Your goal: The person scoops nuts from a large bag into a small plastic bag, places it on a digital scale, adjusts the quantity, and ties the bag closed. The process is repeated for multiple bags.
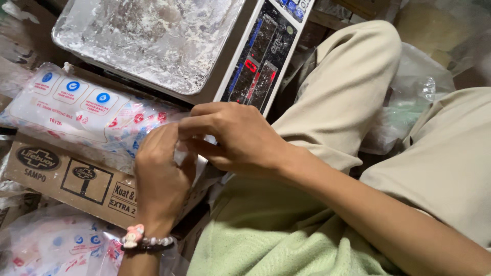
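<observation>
My left hand and my right hand meet at the open end of a clear printed plastic bag filled with white powder. Both pinch the bag's mouth between fingers and thumbs. The bag lies on its side on a brown cardboard box. A beaded bracelet with a small pink charm circles my left wrist.
A digital scale stands just behind the bag, its steel pan dusted with white powder. More printed plastic bags lie at the lower left. My legs in beige trousers fill the right side, with crumpled clear plastic between them.
</observation>
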